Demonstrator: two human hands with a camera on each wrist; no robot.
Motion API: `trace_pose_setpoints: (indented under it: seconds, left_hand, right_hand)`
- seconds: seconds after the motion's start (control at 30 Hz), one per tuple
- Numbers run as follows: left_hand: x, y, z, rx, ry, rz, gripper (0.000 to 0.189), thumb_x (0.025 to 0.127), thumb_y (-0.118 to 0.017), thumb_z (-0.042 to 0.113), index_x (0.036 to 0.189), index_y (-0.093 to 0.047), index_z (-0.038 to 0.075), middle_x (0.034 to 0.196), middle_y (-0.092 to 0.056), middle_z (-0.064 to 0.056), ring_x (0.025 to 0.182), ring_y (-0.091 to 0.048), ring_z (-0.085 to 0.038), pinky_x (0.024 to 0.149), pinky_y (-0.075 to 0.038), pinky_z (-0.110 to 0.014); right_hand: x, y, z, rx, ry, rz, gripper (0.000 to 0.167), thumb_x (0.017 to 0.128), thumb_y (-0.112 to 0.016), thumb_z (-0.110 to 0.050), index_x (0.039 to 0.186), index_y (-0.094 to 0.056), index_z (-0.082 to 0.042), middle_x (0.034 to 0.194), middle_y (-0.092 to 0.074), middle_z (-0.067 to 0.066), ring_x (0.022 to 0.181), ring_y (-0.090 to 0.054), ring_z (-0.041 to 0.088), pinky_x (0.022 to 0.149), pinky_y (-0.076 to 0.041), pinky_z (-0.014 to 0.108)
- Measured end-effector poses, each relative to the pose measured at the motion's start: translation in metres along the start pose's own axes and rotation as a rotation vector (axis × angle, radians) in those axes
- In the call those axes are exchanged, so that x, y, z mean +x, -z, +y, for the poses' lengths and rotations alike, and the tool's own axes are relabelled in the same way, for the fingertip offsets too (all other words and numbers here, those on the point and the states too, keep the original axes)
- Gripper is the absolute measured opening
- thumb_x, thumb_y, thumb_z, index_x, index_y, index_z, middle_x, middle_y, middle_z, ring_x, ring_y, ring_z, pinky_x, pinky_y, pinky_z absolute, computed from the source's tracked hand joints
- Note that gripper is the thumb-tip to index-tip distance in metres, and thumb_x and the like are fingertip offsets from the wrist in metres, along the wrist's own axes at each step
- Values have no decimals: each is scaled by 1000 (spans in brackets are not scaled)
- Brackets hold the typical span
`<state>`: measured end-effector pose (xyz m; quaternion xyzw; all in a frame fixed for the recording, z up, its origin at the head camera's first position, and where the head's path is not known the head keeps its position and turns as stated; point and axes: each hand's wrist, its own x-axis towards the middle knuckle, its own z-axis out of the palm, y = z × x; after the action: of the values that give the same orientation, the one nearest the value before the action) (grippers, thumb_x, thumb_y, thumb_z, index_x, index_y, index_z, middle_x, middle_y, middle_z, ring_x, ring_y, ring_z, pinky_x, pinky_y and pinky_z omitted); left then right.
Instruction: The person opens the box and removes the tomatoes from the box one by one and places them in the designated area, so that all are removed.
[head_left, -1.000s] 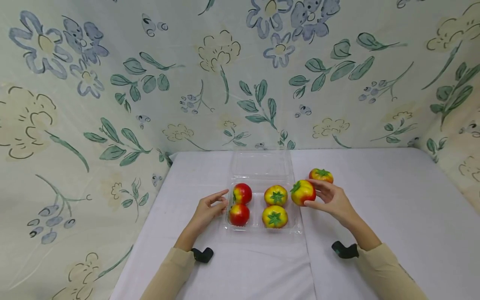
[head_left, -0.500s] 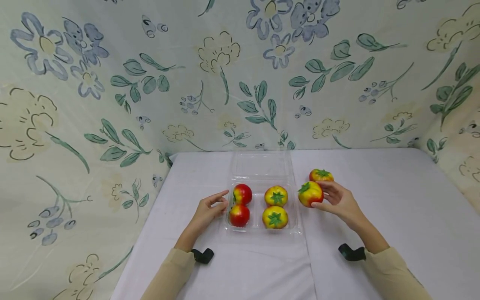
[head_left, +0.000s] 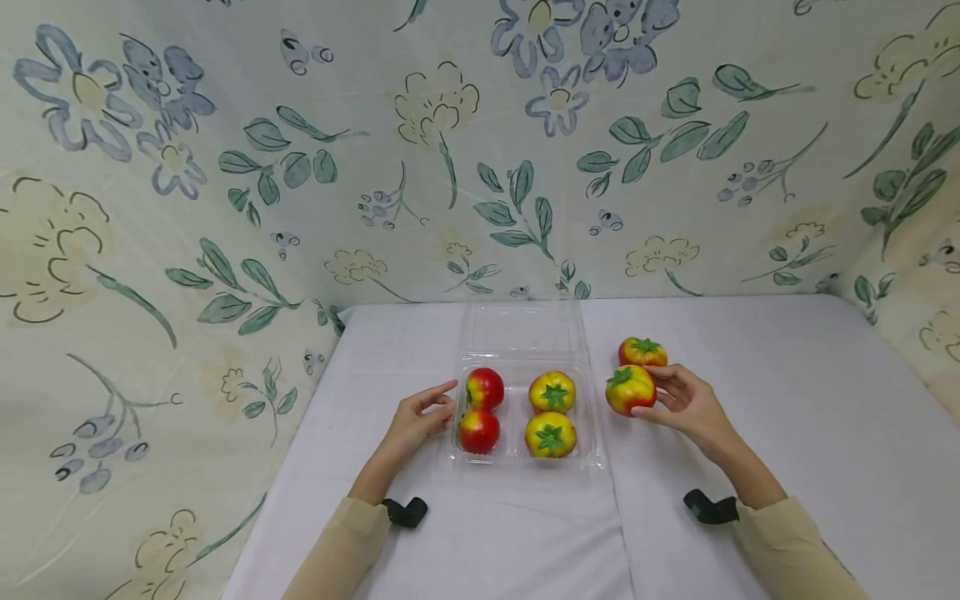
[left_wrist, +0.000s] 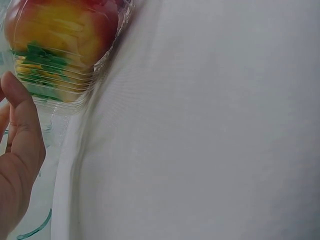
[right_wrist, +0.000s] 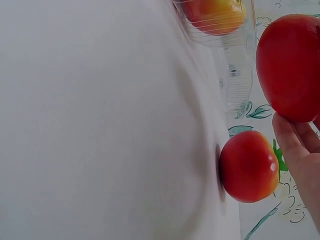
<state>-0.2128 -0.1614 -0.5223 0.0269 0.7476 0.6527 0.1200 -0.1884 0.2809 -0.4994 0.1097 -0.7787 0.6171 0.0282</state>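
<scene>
My right hand (head_left: 686,406) grips a red-and-yellow persimmon (head_left: 630,392) with a green calyx, thumb below and fingers along its far side. In the right wrist view this held persimmon (right_wrist: 290,67) is raised off the cloth. Just behind it a second persimmon (head_left: 642,352) sits on the table. My left hand (head_left: 417,421) is at the left side of a clear plastic clamshell box (head_left: 513,450), fingertips right at its wall. Inside lie two redder persimmons (head_left: 480,408) on the left and two yellower persimmons (head_left: 551,412) on the right, calyx up.
The box's transparent lid (head_left: 522,329) is folded back behind its base. A white cloth (head_left: 787,400) covers the table. Floral fabric (head_left: 438,225) hangs behind it and along both sides.
My right hand has moved right, away from the box's right edge, carrying the persimmon toward the one on the table. My left hand and the box have stayed put.
</scene>
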Motion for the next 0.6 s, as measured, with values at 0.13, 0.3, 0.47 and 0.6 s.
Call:
trace_pose_setpoints:
  seconds: [0.13, 0.3, 0.47, 0.6]
  left_hand:
    - [0, 0, 0, -11, 1, 0, 46, 94, -71, 24, 139, -62, 19, 108, -61, -11, 79, -62, -20, 78, -57, -24]
    - [1, 0, 0, -29, 8, 1, 46, 94, -72, 23, 138, -62, 18, 109, -60, -11, 78, -62, -20, 79, -57, -24]
    - [1, 0, 0, -25, 6, -5, 46, 94, -71, 22, 139, -62, 17, 109, -60, -11, 78, -61, -19, 78, -57, -23]
    - [1, 0, -1, -25, 4, -7, 45, 94, -71, 21, 138, -62, 17, 109, -60, -12, 78, -61, -19, 78, -57, -23]
  right_hand:
    - [-1, 3, 1, 3, -8, 8, 54, 84, -79, -1, 125, -45, 8, 126, -52, -3, 112, -53, -4, 91, -46, 12]
    - [-2, 9, 4, 3, -32, 26, 55, 83, -79, -1, 125, -45, 8, 127, -51, 0, 112, -53, -5, 91, -46, 12]
    - [-3, 18, 7, -31, -60, 47, 58, 83, -80, -3, 127, -44, 8, 132, -49, 7, 113, -50, -6, 90, -46, 11]
    - [-5, 26, 8, -61, -71, 71, 59, 84, -80, -5, 128, -43, 7, 134, -48, 9, 113, -48, -7, 89, -46, 11]
